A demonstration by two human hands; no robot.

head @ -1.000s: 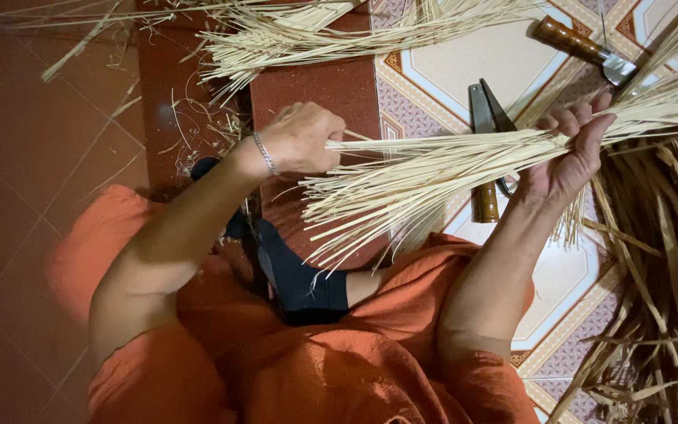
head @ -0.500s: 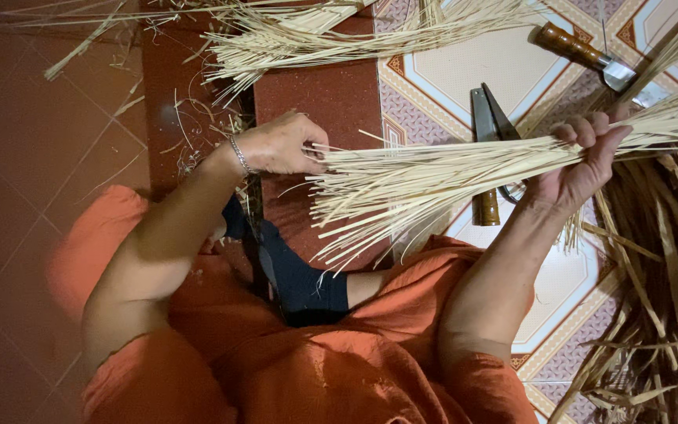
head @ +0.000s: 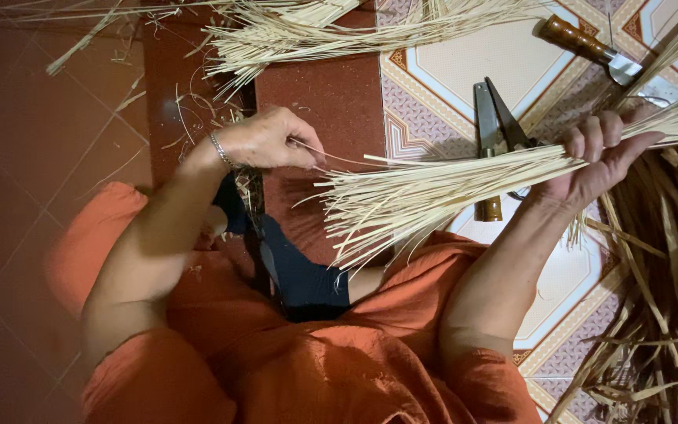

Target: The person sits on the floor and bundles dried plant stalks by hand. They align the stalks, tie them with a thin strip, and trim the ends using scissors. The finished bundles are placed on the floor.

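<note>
No packages, labels, signs or screens show anywhere in this view. Nothing printed or wrapped lies on the floor either.

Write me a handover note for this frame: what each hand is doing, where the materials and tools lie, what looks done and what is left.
Left hand: pinching one thin pale straw strand, drawn out from the bundle.
Right hand: grip closed around the pale split-straw bundle, loose ends fanned toward the lap.
Metal shears and the wooden-handled knife lie on the patterned floor tiles.
Done, apparently: a pale straw pile lies at the top.
Left, apparently: the held bundle and the darker dried leaves on the right.
</note>
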